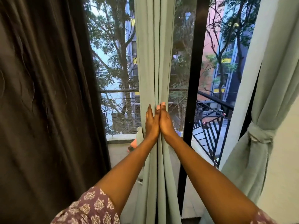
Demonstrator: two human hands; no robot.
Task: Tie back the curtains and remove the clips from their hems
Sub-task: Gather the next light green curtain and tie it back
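Curtain (pixel 153 62), pale green, gathered into a narrow column of folds at mid-window, just left of the black frame post (pixel 195 70). Sandwiched between left hand (pixel 152 123) and right hand (pixel 166 122): grip flat, fingers straight, palms pressed toward each other with folds between. Second green curtain (pixel 275 78) far right, cinched by a knotted tieback (pixel 259 136). Dark brown curtain (pixel 48 94) at left.

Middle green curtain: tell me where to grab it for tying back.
Grip the middle curtain at the level where the left hand and right hand press it, coming in from both sides: its vertical folds are bunched narrow there, likely easy to encircle.
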